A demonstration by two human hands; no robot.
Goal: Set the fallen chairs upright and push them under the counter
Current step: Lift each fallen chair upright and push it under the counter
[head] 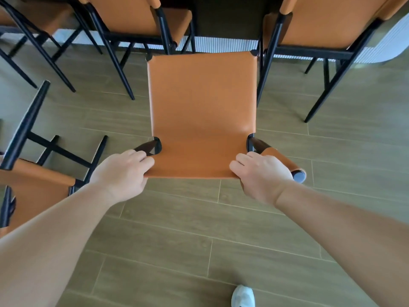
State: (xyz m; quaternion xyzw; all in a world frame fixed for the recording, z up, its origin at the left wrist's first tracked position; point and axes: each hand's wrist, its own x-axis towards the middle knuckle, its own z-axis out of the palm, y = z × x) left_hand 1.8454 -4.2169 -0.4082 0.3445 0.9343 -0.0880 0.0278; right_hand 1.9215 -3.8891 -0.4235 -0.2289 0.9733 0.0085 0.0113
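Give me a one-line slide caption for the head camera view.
Both hands, left and right, grip an upright orange chair facing the counter; a fallen chair lies at left.

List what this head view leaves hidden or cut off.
- Middle chair: its legs, hidden beneath its own seat.
- Left hand and right hand: fingertips curl under the backrest edge.
- Fallen chair: cut by the left edge.
- Counter: top beyond the upper edge.

Upright chairs (132,25) and (327,27) flank the gap; fallen chair (33,185) blocks left.
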